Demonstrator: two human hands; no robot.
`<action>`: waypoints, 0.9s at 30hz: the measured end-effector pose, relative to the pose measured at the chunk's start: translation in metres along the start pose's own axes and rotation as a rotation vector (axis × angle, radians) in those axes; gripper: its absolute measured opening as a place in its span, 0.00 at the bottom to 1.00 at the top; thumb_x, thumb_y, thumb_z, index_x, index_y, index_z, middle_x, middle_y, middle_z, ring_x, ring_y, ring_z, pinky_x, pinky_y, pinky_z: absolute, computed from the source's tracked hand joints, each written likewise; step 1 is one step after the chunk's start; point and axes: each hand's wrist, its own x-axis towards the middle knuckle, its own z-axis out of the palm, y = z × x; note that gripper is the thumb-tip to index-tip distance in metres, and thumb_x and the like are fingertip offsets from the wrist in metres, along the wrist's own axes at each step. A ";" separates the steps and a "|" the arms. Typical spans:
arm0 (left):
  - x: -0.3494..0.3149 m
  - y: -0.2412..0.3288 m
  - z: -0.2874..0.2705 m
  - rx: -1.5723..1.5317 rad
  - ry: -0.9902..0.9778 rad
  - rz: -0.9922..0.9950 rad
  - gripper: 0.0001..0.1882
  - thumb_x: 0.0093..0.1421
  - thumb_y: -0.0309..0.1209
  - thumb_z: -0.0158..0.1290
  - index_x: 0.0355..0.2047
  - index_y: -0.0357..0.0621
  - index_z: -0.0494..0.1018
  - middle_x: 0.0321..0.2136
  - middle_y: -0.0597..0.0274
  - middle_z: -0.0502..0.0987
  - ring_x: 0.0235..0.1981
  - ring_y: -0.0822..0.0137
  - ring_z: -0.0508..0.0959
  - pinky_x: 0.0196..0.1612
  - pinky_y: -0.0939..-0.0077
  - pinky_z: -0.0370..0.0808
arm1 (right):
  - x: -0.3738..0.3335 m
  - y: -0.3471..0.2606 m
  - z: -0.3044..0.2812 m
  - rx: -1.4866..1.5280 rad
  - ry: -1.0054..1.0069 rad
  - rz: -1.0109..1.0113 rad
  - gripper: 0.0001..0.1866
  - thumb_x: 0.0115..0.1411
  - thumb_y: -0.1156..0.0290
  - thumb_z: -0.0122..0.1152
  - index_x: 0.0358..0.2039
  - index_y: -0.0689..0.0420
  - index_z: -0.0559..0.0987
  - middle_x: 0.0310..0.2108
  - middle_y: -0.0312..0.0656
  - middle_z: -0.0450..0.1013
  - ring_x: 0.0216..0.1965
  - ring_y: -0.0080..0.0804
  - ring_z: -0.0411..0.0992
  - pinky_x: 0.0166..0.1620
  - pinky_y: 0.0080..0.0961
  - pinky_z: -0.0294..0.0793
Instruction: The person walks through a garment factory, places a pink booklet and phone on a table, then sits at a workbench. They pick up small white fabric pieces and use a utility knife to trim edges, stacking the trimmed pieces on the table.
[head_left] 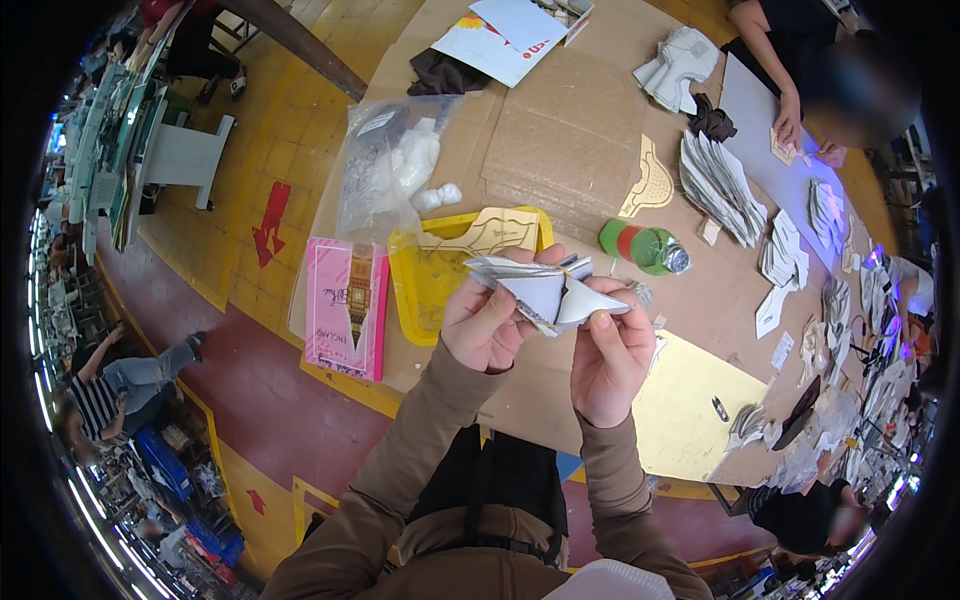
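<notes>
Above the near edge of the table I hold a bundle of thin white cut pieces (540, 296) with grey edges between both hands. The bundle is pinched in at its middle and its ends fan out to either side. My left hand (488, 325) is closed on the left end, thumb on the front face. My right hand (614, 365) grips the right end between thumb and fingers. Just beyond my left hand stands a yellow plastic tray (408, 300) with a tan flat template (500, 232) lying across it. A green bottle (632, 244) with a red label lies past my right hand.
A pink book or box (342, 310) and a plastic bag (375, 175) with white wads are at the left. Cardboard sheets (560, 140) cover the table's middle. Stacks of white pieces (720, 185) lie at the right. A co-worker's hand (788, 120) is at the far right.
</notes>
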 end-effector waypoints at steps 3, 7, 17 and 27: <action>-0.003 0.000 -0.001 -0.007 0.015 -0.014 0.19 0.67 0.29 0.42 0.58 0.41 0.59 0.60 0.45 0.62 0.58 0.57 0.68 0.55 0.65 0.72 | -0.002 0.002 0.001 -0.005 -0.002 -0.016 0.04 0.61 0.80 0.52 0.36 0.66 0.72 0.44 0.44 0.68 0.44 0.25 0.67 0.50 0.23 0.65; -0.006 -0.002 -0.004 -0.009 0.054 -0.020 0.20 0.67 0.29 0.41 0.58 0.41 0.59 0.60 0.45 0.61 0.57 0.57 0.69 0.55 0.63 0.73 | 0.000 0.000 0.001 -0.381 -0.140 -0.137 0.11 0.56 0.78 0.59 0.41 0.63 0.73 0.49 0.47 0.68 0.48 0.33 0.68 0.52 0.27 0.65; -0.032 -0.021 -0.045 0.118 0.215 -0.145 0.23 0.68 0.34 0.42 0.60 0.38 0.58 0.56 0.55 0.67 0.56 0.62 0.69 0.57 0.64 0.69 | 0.005 0.004 -0.010 -1.238 -0.295 -0.284 0.24 0.52 0.76 0.65 0.51 0.60 0.73 0.48 0.51 0.72 0.44 0.42 0.74 0.46 0.28 0.73; -0.084 -0.102 -0.167 1.910 -0.662 -0.147 0.21 0.57 0.31 0.47 0.52 0.47 0.69 0.51 0.65 0.71 0.54 0.66 0.69 0.57 0.68 0.64 | 0.026 -0.008 0.015 -0.594 0.357 -0.169 0.15 0.63 0.76 0.54 0.50 0.66 0.71 0.30 0.37 0.74 0.22 0.15 0.66 0.24 0.12 0.64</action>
